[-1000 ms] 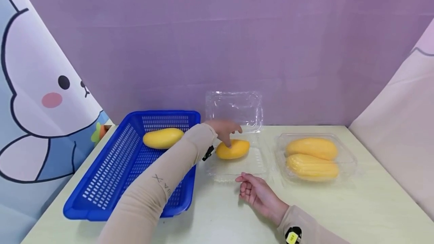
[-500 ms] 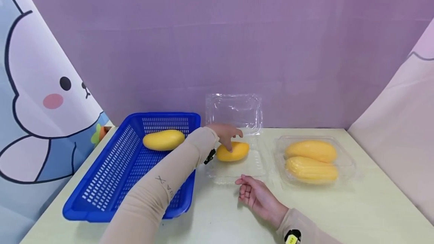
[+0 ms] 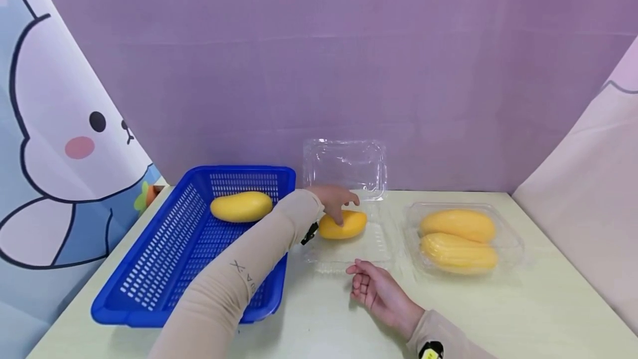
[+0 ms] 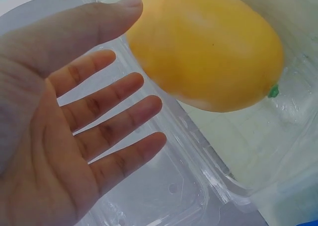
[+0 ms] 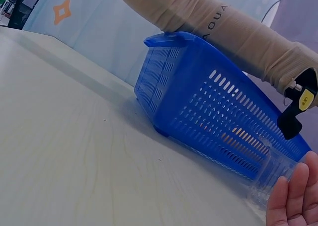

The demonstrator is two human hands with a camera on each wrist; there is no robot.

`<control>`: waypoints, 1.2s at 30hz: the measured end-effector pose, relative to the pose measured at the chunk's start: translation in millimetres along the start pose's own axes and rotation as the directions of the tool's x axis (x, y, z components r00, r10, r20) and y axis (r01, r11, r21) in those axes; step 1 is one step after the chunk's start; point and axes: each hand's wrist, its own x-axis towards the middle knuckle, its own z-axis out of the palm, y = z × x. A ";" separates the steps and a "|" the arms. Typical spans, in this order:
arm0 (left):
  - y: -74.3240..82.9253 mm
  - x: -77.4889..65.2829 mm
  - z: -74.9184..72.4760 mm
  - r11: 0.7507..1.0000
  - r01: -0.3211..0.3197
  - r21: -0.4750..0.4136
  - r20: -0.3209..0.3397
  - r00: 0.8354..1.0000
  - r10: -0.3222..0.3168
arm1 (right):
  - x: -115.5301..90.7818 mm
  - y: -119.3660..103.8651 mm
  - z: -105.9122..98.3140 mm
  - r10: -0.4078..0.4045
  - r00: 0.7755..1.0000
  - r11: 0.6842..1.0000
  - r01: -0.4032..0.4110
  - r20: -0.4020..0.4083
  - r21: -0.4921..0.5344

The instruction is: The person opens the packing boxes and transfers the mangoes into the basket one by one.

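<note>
In the head view my left hand (image 3: 333, 201) reaches over a yellow mango (image 3: 353, 226), its thumb overlapping the fruit. The left wrist view shows the fingers of this hand (image 4: 74, 131) spread and fairly straight, with the thumb tip at the edge of the mango (image 4: 213, 52). That mango lies in the base of a clear plastic clamshell box (image 3: 376, 245), whose lid (image 3: 344, 166) stands raised behind it. My right hand (image 3: 384, 298) lies palm turned sideways near the box's front edge, fingers loosely bent and holding nothing.
Left of the box, a blue slotted plastic basket (image 3: 104, 306) holds one mango (image 3: 241, 207) near its back. On the right, a second clear box (image 3: 513, 237) contains two mangoes (image 3: 458, 240). A purple cloth (image 3: 423, 71) hangs behind the table (image 3: 543, 314).
The head view has tilted slightly, so the scene sits a little lower. Both hands and the mangoes keep nearly the same places.
</note>
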 end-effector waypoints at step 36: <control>9.6 11.5 23.7 0.980 -0.024 0.196 -0.028 0.999 0.030 | -1.3 -0.4 0.8 0.002 1.000 1.000 -0.002 0.026 0.011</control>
